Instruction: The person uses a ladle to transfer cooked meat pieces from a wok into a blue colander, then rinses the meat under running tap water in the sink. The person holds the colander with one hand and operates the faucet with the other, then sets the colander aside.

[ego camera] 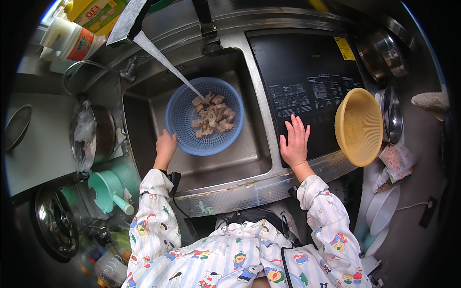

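Note:
In the sink [144, 136], my left hand [166, 146] grips the near left rim of a blue plastic colander [180, 138]. Pale chunks of meat [214, 117] lie inside it, and a stream of water [169, 64] falls on them from the faucet [126, 21]. My right hand [296, 142] rests flat, fingers spread, on the black panel [288, 61] to the right of the sink. A yellow plastic colander [360, 126] sits farther right on that panel's edge, apart from my hand.
Left of the sink stand a pot [104, 133] with a plastic bag on it and a turquoise dipper [108, 187]. A pot lid [56, 223] is at the lower left. Steel pots [381, 54] stand at the far right, above plastic packets [396, 160] and a white basin [383, 210].

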A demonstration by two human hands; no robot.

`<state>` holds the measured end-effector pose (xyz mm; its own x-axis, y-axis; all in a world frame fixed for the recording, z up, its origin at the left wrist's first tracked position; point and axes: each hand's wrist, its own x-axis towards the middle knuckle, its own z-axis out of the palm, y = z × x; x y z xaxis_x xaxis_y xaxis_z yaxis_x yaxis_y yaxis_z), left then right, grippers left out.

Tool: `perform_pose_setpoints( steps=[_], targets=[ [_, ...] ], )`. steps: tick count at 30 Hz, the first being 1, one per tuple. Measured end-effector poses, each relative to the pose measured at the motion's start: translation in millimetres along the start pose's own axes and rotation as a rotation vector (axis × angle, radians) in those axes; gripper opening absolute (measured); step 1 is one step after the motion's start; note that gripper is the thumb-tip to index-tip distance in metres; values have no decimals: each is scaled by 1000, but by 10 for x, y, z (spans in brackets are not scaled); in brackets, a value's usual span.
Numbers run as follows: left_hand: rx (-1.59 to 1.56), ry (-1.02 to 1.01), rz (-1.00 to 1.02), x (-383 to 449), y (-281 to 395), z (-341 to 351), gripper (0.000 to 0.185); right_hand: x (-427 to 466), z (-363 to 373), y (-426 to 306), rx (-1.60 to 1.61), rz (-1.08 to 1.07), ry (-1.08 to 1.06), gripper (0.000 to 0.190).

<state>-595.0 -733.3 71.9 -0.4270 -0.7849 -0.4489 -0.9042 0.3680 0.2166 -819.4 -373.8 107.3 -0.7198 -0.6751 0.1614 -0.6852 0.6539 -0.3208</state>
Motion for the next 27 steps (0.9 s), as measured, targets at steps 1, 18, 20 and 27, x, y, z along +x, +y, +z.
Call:
perform_pose_setpoints(
  steps=[1,18,20,27],
  targets=[
    [22,24,23,8,-2,10,32,0,1,-1,0,-1,2,46],
    [-451,-220,-109,46,-40,-105,25,-1,1,8,7,-5,7,46],
    [-611,-185,-101,52,-101,-101,23,1,2,9,9,4,5,46],
    [-863,-218,-137,105,-128,-125,16,4,-7,-3,13,2,8,46]
  ],
)
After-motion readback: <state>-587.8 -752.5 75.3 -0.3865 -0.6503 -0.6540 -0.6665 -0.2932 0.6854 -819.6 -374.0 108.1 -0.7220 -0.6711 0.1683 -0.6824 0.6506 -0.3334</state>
